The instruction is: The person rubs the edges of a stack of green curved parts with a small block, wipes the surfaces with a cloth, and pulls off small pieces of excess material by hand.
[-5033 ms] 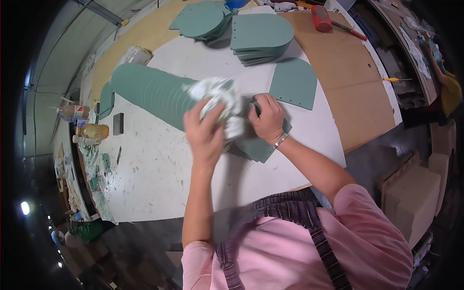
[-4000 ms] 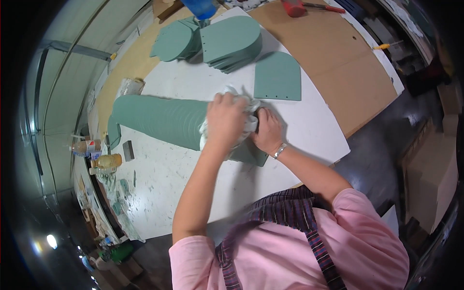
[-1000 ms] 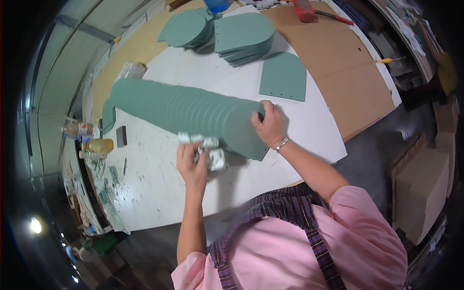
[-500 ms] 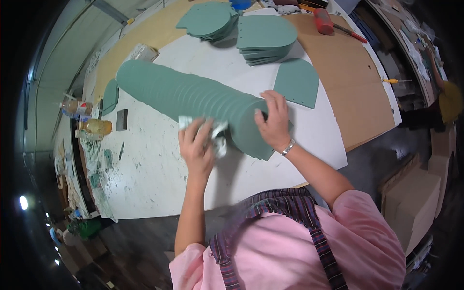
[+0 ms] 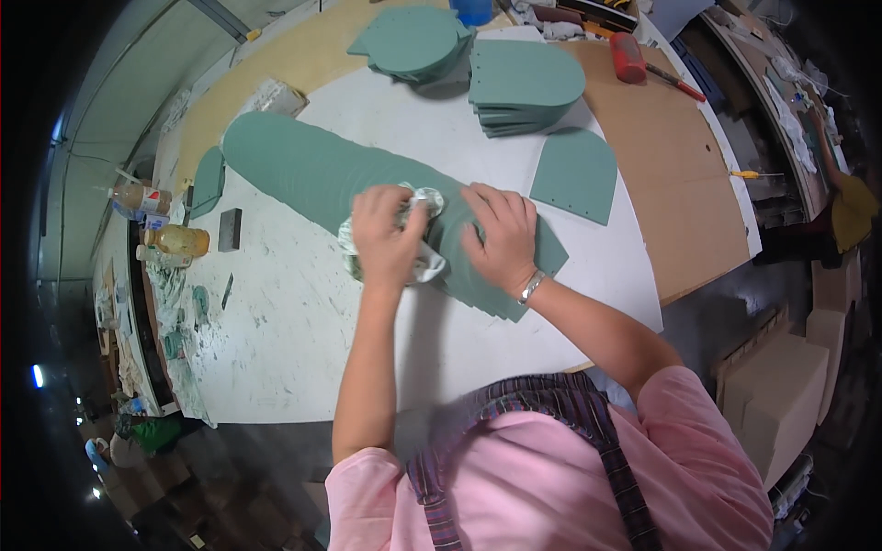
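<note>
A long fanned row of green arch-shaped sheets [image 5: 312,170] lies across the white tabletop [image 5: 303,349]. My left hand [image 5: 386,230] is closed on a crumpled white cloth [image 5: 424,266] and presses it on the near end of the row. My right hand [image 5: 503,234] lies flat, fingers spread, on the same sheets just to the right of the cloth. A bracelet sits on that wrist.
Two stacks of green sheets [image 5: 524,83] [image 5: 413,37] sit at the far side, one single sheet [image 5: 577,174] to the right. A brown board [image 5: 680,174] covers the right end. Bottles [image 5: 179,241] and a dark block [image 5: 230,230] stand at the left edge. Cardboard boxes [image 5: 781,395] are on the floor.
My left hand with the cloth has moved up from the table beside the row onto the sheets. My right hand slid left along the row's end.
</note>
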`<state>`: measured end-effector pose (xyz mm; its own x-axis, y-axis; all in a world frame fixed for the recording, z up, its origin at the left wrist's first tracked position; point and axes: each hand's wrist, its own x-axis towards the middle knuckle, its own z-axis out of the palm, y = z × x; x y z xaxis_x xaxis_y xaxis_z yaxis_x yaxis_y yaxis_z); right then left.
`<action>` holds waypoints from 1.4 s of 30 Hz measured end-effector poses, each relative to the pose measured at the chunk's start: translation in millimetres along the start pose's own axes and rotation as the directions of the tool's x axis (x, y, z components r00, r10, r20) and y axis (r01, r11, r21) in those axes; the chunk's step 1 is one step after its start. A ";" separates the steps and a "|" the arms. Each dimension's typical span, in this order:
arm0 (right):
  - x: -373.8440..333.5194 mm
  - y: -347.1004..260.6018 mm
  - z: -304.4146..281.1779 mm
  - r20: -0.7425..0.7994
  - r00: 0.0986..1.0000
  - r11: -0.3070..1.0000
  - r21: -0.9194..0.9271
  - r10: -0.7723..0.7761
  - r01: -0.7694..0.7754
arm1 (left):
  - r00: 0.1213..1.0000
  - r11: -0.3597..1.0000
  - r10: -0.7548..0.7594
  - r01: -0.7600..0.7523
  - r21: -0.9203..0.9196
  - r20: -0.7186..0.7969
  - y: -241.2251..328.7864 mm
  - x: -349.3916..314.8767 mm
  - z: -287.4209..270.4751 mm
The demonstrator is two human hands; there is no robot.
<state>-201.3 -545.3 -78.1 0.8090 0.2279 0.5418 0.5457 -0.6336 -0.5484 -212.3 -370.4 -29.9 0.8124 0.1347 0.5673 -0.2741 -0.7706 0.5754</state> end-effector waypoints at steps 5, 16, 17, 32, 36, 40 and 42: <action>-0.6 0.1 0.7 -0.009 1.000 1.000 -0.007 -0.021 0.021 | 0.992 0.993 -0.105 0.108 0.052 -0.065 -11.0 -56.2 -3.7; -3.2 -8.1 3.1 -0.031 0.999 0.999 -0.017 -0.037 0.036 | 0.985 0.992 -0.075 0.090 0.092 -0.158 -3.1 -25.8 -2.1; -3.6 -6.5 3.2 -0.020 0.999 0.999 -0.022 -0.030 0.030 | 0.990 0.985 -0.026 0.049 0.164 -0.138 -6.4 -42.2 3.1; -3.2 -14.4 9.4 -0.024 0.999 0.996 -0.085 -0.021 0.019 | 0.994 0.995 0.100 -0.099 0.020 -0.044 -56.8 -99.3 -16.7; -4.7 -9.4 5.6 -0.029 0.999 0.996 -0.082 -0.023 0.020 | 0.975 0.991 -0.032 0.059 -0.117 0.222 -59.2 -151.5 -43.4; -3.4 -14.7 5.0 -0.003 1.000 0.993 -0.115 0.007 -0.007 | 0.990 0.994 -0.096 0.100 -0.033 0.100 -68.9 -134.6 -101.3; -2.6 -15.0 8.9 -0.011 1.000 0.994 -0.112 -0.015 0.013 | 0.981 0.992 -0.127 0.122 0.039 0.146 -89.6 -155.1 -115.9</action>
<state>-209.6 -529.8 -77.0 0.7985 0.2287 0.5569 0.5285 -0.7092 -0.4666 -373.3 -250.0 -101.1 0.9071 0.1387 0.3974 -0.1525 -0.7717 0.6174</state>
